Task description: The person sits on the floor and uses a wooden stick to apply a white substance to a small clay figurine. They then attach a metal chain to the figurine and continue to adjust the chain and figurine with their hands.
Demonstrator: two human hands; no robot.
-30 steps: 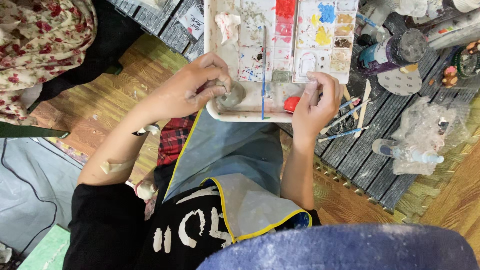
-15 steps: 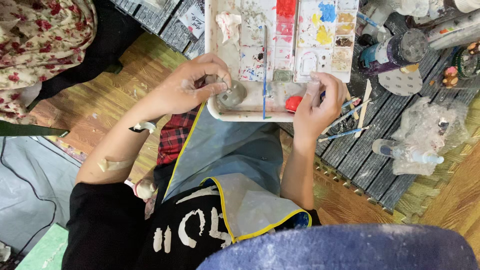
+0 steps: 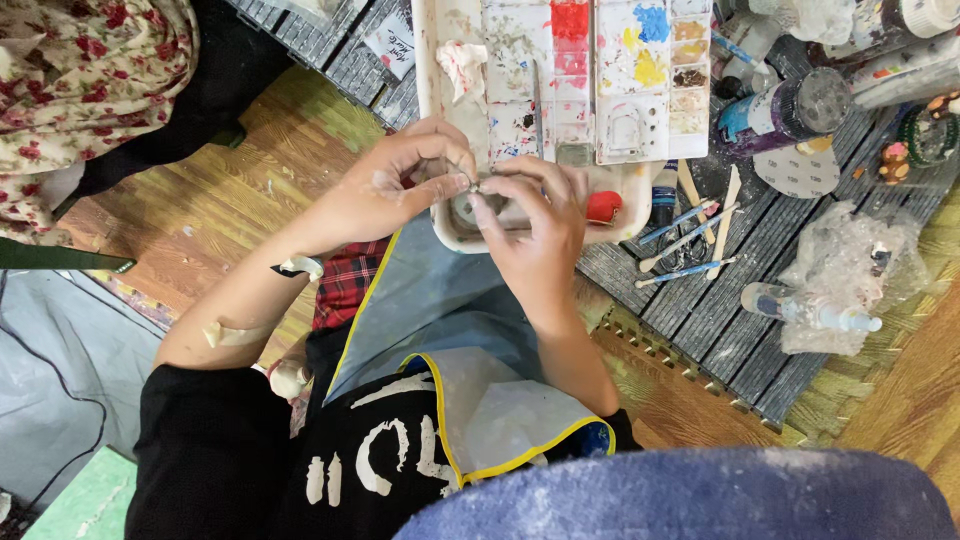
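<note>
Both hands have come together since the earlier frame: the left hand point(image 3: 395, 190) and right hand point(image 3: 535, 225) now pinch one small grey piece point(image 3: 473, 186) between narrow fingers, above the white tray point(image 3: 430, 120). One paint palette point(image 3: 640, 80) lies in the tray. Three thin tools point(image 3: 690, 240) lie on the slatted desk point(image 3: 720, 330).

Both hands point(image 3: 470, 200) pinching a small grey piece point(image 3: 476, 186) over paint tray point(image 3: 432, 120).

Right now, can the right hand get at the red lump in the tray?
Probably yes. The right hand sits just beside the red lump in the white tray, with nothing between them, though its fingers are busy pinching a small grey piece.
</note>
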